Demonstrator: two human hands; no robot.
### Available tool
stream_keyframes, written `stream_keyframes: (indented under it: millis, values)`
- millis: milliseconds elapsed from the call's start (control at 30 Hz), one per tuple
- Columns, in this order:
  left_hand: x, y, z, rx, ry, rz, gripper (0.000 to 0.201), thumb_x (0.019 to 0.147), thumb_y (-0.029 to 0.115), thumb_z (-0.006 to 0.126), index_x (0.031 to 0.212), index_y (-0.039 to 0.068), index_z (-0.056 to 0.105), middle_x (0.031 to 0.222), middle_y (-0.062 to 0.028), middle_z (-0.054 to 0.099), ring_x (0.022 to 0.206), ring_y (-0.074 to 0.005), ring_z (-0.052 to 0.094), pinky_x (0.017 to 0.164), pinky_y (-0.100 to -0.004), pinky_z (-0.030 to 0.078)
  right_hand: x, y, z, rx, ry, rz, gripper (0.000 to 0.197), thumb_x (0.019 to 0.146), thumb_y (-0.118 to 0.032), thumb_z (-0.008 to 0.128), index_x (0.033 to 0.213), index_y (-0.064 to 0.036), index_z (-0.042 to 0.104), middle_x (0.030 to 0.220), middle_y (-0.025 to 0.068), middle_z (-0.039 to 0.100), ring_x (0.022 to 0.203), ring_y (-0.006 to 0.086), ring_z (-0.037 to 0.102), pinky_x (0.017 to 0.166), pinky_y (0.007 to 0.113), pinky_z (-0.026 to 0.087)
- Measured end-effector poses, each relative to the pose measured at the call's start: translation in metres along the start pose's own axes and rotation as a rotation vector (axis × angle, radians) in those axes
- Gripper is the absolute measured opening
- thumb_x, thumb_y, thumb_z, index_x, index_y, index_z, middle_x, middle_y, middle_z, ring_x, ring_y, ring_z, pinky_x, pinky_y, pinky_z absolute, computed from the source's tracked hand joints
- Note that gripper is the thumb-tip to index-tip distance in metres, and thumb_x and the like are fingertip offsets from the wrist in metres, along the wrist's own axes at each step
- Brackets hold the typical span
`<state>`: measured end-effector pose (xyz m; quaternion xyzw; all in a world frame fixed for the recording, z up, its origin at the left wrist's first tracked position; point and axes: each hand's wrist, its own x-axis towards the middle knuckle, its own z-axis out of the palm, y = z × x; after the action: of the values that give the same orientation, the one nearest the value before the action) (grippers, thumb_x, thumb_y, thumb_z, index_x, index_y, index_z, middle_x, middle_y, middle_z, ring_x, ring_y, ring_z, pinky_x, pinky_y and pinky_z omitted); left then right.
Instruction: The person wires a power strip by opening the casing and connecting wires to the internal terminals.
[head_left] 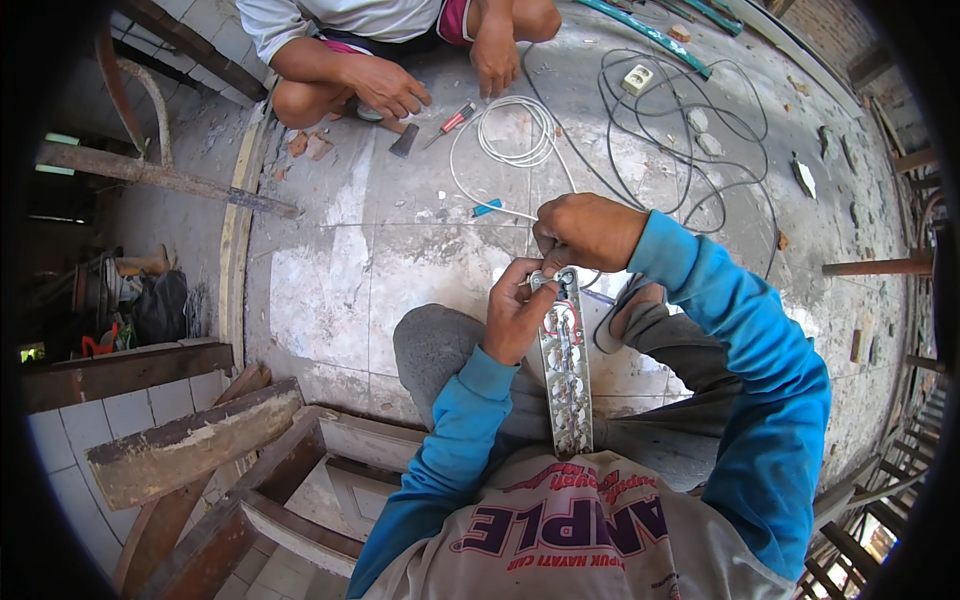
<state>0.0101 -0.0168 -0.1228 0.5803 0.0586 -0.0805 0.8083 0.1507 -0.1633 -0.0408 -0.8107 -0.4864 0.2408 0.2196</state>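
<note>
An opened power strip (568, 385), long and white, lies lengthwise over my lap. Its inside faces up, showing metal contacts and a bit of red wire. At its far end my left hand (515, 312) is closed, thumb and fingers pinching the strip's edge. My right hand (590, 232) bends over the same end, its fingers pinched together on the white cable; the exact grip is partly hidden. That cable runs up to a loose white coil (549, 140) on the floor. A small blue lighter-like object (487, 208) lies left of the cable.
Across from me another person squats, hands (388, 90) low. Near them lie a red-handled screwdriver (458, 117) and a dark axe-like head (404, 140). A white socket block (636, 80) rests among tangled black cable. Wooden frames (200, 445) stand at lower left.
</note>
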Motion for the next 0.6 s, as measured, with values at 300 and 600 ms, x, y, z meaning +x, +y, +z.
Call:
stream_keyframes:
  millis: [300, 600]
  values:
    - [0.005, -0.005, 0.003, -0.145, 0.076, -0.027, 0.013, 0.088, 0.000, 0.058, 0.100, 0.004, 0.056, 0.083, -0.0005, 0.061, 0.068, -0.0027, 0.054, 0.058, -0.0203, 0.042, 0.004, 0.007, 0.012, 0.176, -0.030, 0.035, 0.025, 0.077, -0.014, 0.079, 0.091, 0.0020, 0.066, 0.089, 0.0181, 0.066, 0.085, 0.0351, 0.066, 0.074, 0.041, 0.050]
    - [0.004, -0.019, -0.002, -0.208, 0.155, -0.046, 0.010, 0.086, -0.004, 0.057, 0.093, 0.003, 0.057, 0.088, -0.0026, 0.064, 0.074, -0.0043, 0.058, 0.064, -0.0219, 0.047, 0.005, -0.001, 0.024, 0.246, -0.065, 0.121, 0.021, 0.080, -0.013, 0.074, 0.091, 0.0011, 0.063, 0.088, 0.0187, 0.066, 0.086, 0.0361, 0.066, 0.076, 0.043, 0.051]
